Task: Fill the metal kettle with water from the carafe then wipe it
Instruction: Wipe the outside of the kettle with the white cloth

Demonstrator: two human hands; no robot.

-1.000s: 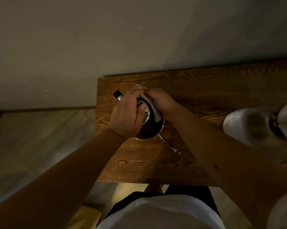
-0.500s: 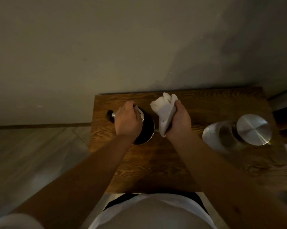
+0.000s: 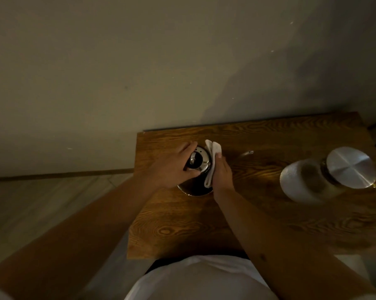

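The metal kettle (image 3: 196,185) stands on the left part of the wooden table (image 3: 258,213), its lid and black knob showing between my hands. My left hand (image 3: 172,166) wraps over the kettle's top and left side, gripping it. My right hand (image 3: 222,174) presses a folded white cloth (image 3: 212,161) flat against the kettle's right side. The kettle's thin spout tip (image 3: 248,152) points right across the table. The glass carafe (image 3: 317,180) with a round metal lid (image 3: 350,167) stands at the right, apart from both hands.
A plain wall rises right behind the table's far edge. The table's left edge drops to a pale floor (image 3: 42,208). My white shirt (image 3: 200,278) is against the near edge. Bare wood lies between the kettle and carafe.
My right hand brought the cloth from held up beside the kettle down against its right side. My left hand stayed on the kettle. The camera view shifted, showing more wall.
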